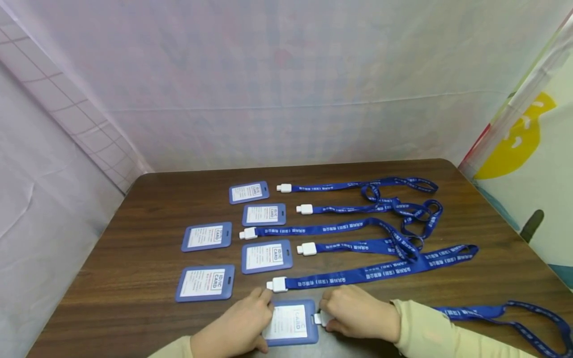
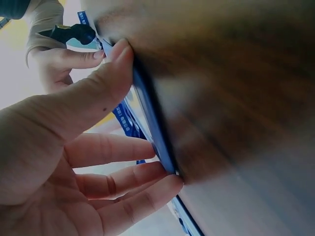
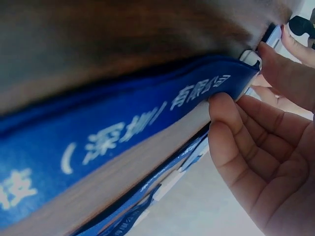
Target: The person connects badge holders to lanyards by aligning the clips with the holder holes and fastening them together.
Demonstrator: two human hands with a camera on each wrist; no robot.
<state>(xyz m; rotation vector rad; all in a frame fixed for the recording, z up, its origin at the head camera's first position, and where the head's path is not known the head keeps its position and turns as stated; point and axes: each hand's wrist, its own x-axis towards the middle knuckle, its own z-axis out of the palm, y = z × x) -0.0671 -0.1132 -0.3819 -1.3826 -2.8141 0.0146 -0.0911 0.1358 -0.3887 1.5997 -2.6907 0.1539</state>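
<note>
A blue-framed badge holder (image 1: pixel 291 323) with a white card lies at the table's front edge. My left hand (image 1: pixel 245 319) grips it by its long edges; in the left wrist view the thumb is on one side of the badge holder (image 2: pixel 152 118), fingertips on the other. My right hand (image 1: pixel 358 313) pinches the white clip (image 1: pixel 323 318) of a blue lanyard (image 1: pixel 470 312), the clip's tip right at the badge's slot. Printed white characters show on the lanyard strap (image 3: pixel 123 128) in the right wrist view, running away from the white clip (image 3: pixel 251 58).
Several more badge holders (image 1: pixel 205 283) lie at the left and middle of the brown wooden table (image 1: pixel 134 238). Beside them, several blue lanyards (image 1: pixel 358 272) with white clips (image 1: pixel 277 284) stretch right, some overlapping. Pale curtains (image 1: pixel 286 89) hang behind.
</note>
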